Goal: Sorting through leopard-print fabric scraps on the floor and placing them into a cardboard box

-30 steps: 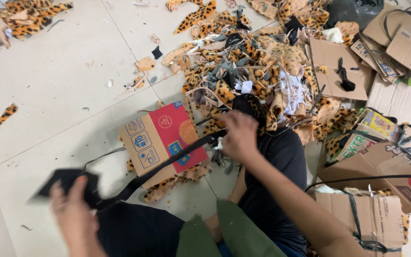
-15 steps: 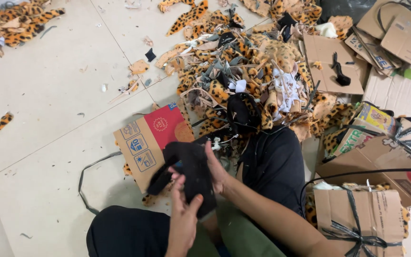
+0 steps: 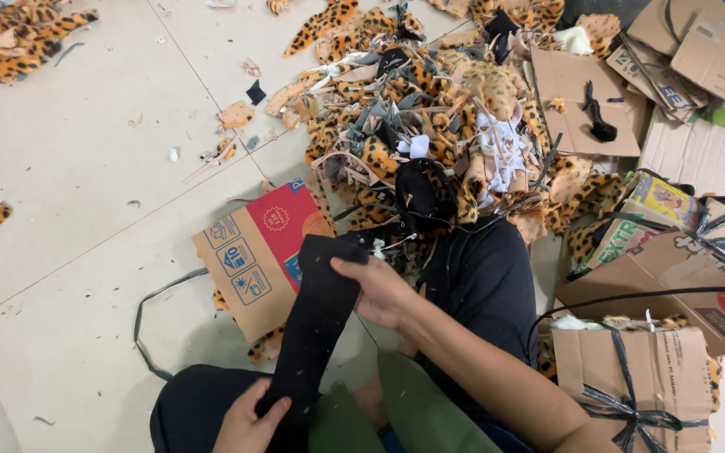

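So here we've got a long strip of black fabric (image 3: 316, 323) stretched between both our hands, right over our lap. Its long axis runs on a diagonal, from low and near us at the left up and away toward the right, with the far end ending just by the flattened cardboard box with the red and blue printed panel (image 3: 258, 252) on the pale tiled floor (image 3: 86, 168).

Our left hand (image 3: 249, 419) is at the bottom end, closest to our body, fingers curled shut round the strip with the thumb pressed over the top. Our right hand (image 3: 379, 289) is further out and higher, pinching the upper end from the right edge, thumb on top and fingers tucked under. That forearm comes in from the lower right, bent across our black-trousered knee (image 3: 484, 277).

So the right hand is nearer the far end, the left nearer the tail.

Just beyond the strip there's a big heap of leopard-print plush scraps (image 3: 430, 126), and folded brown cardboard boxes tied with black strapping (image 3: 639, 377) are stacked off to the right.
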